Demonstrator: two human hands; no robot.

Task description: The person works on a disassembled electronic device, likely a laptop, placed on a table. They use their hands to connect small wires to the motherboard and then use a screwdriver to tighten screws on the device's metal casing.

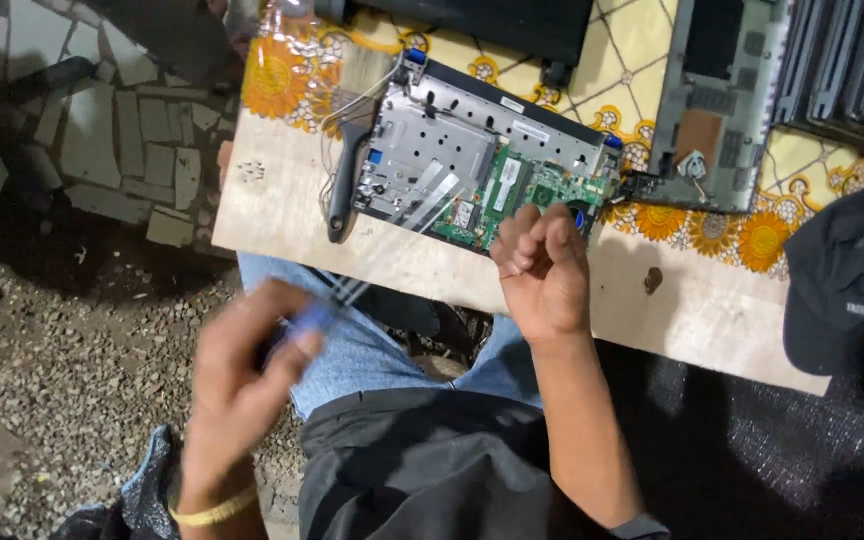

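Blurred in motion over the blue-jeaned lap, the left hand (237, 375) is pinching a thin blue-handled tool (314, 318), while the right hand (544, 268) is curling closed against the opened laptop's green circuit board (512, 195) on the pale wooden board (432, 262).

I am looking at a tablecloth (672, 225) showing yellow with orange sunflowers, a pale beige table edge (282, 215), a green circuit board (522, 190) beside a silver metal plate (422, 145), a black cap (842, 280), my light blue jeans (362, 355), and a gold bracelet (214, 513) on my left wrist.
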